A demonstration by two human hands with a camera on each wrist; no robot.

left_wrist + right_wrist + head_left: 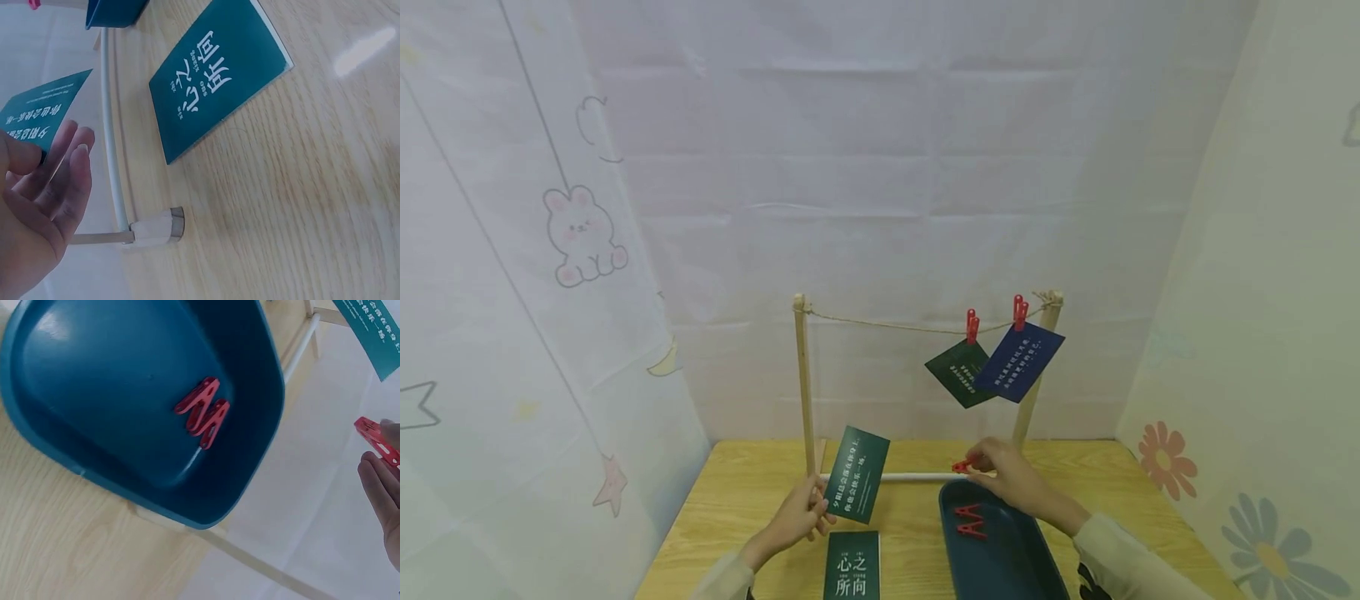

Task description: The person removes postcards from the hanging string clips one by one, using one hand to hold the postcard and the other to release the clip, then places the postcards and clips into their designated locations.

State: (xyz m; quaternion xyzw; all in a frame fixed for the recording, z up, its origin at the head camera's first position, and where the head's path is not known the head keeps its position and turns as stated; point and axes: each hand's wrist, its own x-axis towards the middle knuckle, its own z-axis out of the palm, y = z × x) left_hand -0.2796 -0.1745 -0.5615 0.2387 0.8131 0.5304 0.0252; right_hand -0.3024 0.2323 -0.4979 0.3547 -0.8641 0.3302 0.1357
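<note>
A green card (858, 475) with white writing is pinched by its lower left edge in my left hand (799, 510); the left wrist view shows the thumb on the card (47, 107). My right hand (1009, 477) holds a red clothespin (961, 467) between thumb and fingers, above the far end of a blue tray (951, 542). Two more red clothespins (203, 412) lie in that tray. On a string (887, 324) between two wooden posts, a green card (958, 372) and a blue card (1021, 362) hang from red clothespins, the blue one partly covering the green.
A green booklet or card stack (852, 567) lies on the wooden table (745, 475) left of the tray. The left post (805, 383) and right post (1036, 392) stand at the back, joined low down by a white bar (917, 477). Printed sheets form the walls behind.
</note>
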